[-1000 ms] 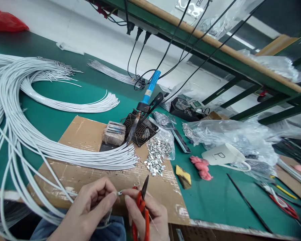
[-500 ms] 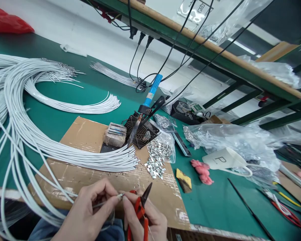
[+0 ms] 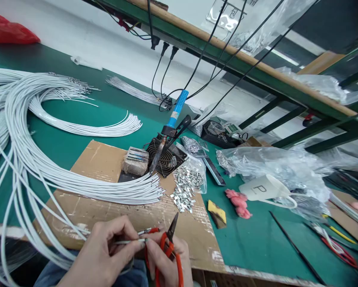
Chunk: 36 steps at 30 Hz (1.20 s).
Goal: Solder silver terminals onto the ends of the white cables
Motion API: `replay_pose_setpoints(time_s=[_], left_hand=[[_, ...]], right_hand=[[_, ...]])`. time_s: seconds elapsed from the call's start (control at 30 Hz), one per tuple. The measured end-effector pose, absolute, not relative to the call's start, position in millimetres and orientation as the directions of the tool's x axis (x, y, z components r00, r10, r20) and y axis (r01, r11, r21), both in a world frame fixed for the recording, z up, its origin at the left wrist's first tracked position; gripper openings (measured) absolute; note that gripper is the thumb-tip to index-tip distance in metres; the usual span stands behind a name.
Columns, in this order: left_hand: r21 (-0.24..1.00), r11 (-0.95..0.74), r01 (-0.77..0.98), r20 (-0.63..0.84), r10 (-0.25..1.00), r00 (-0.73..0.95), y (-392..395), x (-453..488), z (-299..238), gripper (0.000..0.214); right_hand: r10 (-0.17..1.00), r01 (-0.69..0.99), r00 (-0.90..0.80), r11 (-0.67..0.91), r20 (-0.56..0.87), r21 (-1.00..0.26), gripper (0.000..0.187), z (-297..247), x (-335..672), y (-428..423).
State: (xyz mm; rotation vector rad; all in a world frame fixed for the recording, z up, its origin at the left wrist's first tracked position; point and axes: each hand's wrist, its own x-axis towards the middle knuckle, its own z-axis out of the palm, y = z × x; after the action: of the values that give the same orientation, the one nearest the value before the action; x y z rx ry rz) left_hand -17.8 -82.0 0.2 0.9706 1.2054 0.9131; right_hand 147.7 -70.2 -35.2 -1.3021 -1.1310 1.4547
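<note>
My left hand pinches a thin white wire near its stripped end, at the bottom of the view. My right hand grips red-handled pliers, jaws pointing up, and its fingertips touch the wire's tip beside my left thumb. Both hands hover over the front edge of a cardboard sheet. A bundle of white wires fans across the cardboard, ends toward a pile of small metal terminals.
A blue-handled soldering iron rests on a black fan beside a sponge block. Plastic bags, a white cup, a pink lump and a yellow sponge lie to the right. More wire coils lie on the left.
My hands have drawn slightly toward me and lower. The wire now lies more level between my fingertips, and the pliers sit a little further right in my right hand.
</note>
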Motion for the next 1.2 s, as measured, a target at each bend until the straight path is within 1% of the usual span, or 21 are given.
replay_pose_setpoints(time_s=[0.07,0.13,0.2,0.23,0.33,0.4,0.47,0.53,0.6,0.67,0.7,0.73,0.77,0.8,0.87,0.93,0.97,1.03,1.07,1.13,1.2], left_hand=[[0.949,0.315,-0.003,-0.308,0.933,0.187,-83.1,-20.2,2.7,0.033],[0.950,0.311,0.038,-0.311,0.924,0.224,-83.6,-21.8,4.0,0.032],[0.946,0.317,0.071,-0.325,0.918,0.227,-82.8,-22.5,2.7,0.030],[0.945,0.316,0.082,-0.327,0.919,0.221,-81.8,-22.5,1.1,0.029],[0.955,0.287,0.074,-0.296,0.932,0.209,-78.5,-21.9,-3.3,0.030],[0.961,0.270,0.061,-0.277,0.941,0.193,-77.3,-20.7,-3.0,0.031],[0.963,0.260,0.074,-0.269,0.949,0.162,-77.6,-18.7,0.0,0.029],[0.962,0.260,0.088,-0.270,0.954,0.134,-78.7,-16.0,2.3,0.027],[0.961,0.263,0.090,-0.273,0.954,0.125,-79.6,-13.6,0.5,0.025],[0.965,0.246,0.092,-0.257,0.957,0.136,-79.9,-12.1,-5.6,0.025],[0.969,0.230,0.092,-0.241,0.961,0.135,-79.8,-11.6,-9.4,0.025],[0.974,0.210,0.091,-0.221,0.967,0.129,-79.7,-11.4,-13.1,0.027],[0.977,0.196,0.080,-0.204,0.972,0.114,-79.7,-11.0,-16.3,0.029],[0.980,0.189,0.057,-0.193,0.977,0.089,-79.9,-10.6,-18.5,0.032],[0.981,0.192,-0.018,-0.192,0.981,0.021,-81.1,-8.6,-20.4,0.038],[0.974,0.196,-0.111,-0.201,0.979,-0.042,-83.2,-5.4,-20.2,0.043],[0.968,0.199,-0.151,-0.210,0.976,-0.064,-84.5,-3.6,-20.1,0.046],[0.958,0.204,-0.199,-0.223,0.972,-0.076,-87.0,-0.8,-20.7,0.051],[0.955,0.208,-0.213,-0.228,0.971,-0.071,-87.8,0.1,-21.4,0.053],[0.945,0.222,-0.242,-0.239,0.970,-0.047,-88.3,0.4,-22.7,0.055],[0.929,0.232,-0.289,-0.249,0.968,-0.025,-86.8,-0.6,-22.4,0.056]], right_hand=[[0.969,0.011,-0.117,-0.218,-0.218,-0.976,0.043,-29.7,153.4,-67.1],[0.966,0.058,-0.143,-0.209,-0.215,-0.976,0.029,-22.4,158.7,-64.0],[0.963,0.116,-0.174,-0.186,-0.204,-0.976,0.019,-14.0,162.5,-60.7],[0.958,0.155,-0.204,-0.170,-0.200,-0.973,0.016,-9.8,163.7,-58.8],[0.933,0.288,-0.311,-0.087,-0.179,-0.954,0.018,0.8,164.9,-52.9],[0.934,0.340,-0.328,-0.019,-0.138,-0.940,0.021,4.5,164.7,-49.8],[0.947,0.374,-0.311,0.044,-0.081,-0.926,0.022,5.2,164.3,-47.9],[0.939,0.424,-0.343,0.124,-0.032,-0.897,0.023,4.6,163.6,-47.0],[0.916,0.501,-0.399,0.251,0.037,-0.828,0.025,4.9,162.4,-46.4],[0.888,0.563,-0.436,0.394,0.144,-0.726,0.021,6.5,160.4,-45.4],[0.878,0.584,-0.439,0.442,0.193,-0.681,0.020,7.3,159.0,-44.7],[0.873,0.592,-0.434,0.462,0.223,-0.660,0.019,7.4,157.2,-43.9],[0.879,0.582,-0.422,0.450,0.221,-0.677,0.018,6.4,154.8,-43.5],[0.900,0.558,-0.391,0.398,0.192,-0.728,0.018,3.8,151.7,-43.6],[0.962,0.448,-0.262,0.194,0.080,-0.873,0.022,-7.2,143.0,-47.1],[0.999,0.253,-0.044,-0.008,-0.020,-0.967,0.031,-24.2,131.4,-55.8],[0.997,0.173,0.063,-0.055,-0.045,-0.983,0.036,-33.3,125.1,-61.8],[0.977,0.121,0.213,-0.056,-0.029,-0.991,0.040,-48.5,113.1,-74.7],[0.963,0.130,0.271,-0.037,-0.001,-0.991,0.037,-53.5,108.0,-80.4],[0.923,0.198,0.365,0.049,0.120,-0.979,0.023,-57.3,100.8,-87.6],[0.874,0.280,0.398,0.173,0.278,-0.944,0.010,-54.6,98.8,-87.8]])
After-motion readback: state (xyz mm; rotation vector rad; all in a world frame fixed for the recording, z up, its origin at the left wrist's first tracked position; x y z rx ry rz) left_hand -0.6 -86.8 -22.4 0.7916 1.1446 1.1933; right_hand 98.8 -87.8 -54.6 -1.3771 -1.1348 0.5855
